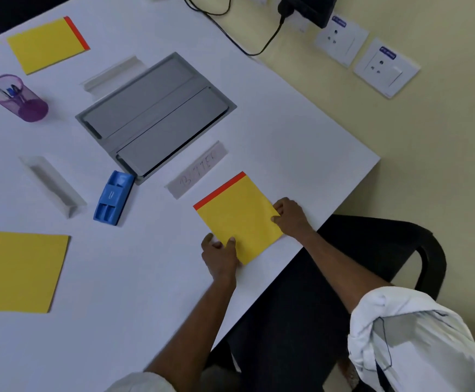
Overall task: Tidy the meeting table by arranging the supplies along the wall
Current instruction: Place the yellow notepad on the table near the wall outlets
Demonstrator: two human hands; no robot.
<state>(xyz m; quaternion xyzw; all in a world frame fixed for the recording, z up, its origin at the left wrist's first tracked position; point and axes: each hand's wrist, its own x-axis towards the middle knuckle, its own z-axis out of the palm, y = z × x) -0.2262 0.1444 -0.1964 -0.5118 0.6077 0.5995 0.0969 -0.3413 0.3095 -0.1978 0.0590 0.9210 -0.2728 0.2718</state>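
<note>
Item: yellow paper notepad, orange-bound, flat on the white tabletop near its edge. We judge it light, bendy, slippery; our left hand and right hand pinch opposite sides, the sensible hold

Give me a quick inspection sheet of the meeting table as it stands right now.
Surface: white table, grey cable box set into it.
Job's things: near pad at the near edge, left pad, far pad, all yellow; purple pen cup holding pens; blue eraser; clear labelled holder, left holder, far holder.
Clutter: nothing seen.
Hands: left hand grips the near pad's near corner; right hand grips its right edge.
Cables: black cable loops past the table's far edge to a wall plug.
Surroundings: cream wall, two sockets; black chair at the table's near edge.
</note>
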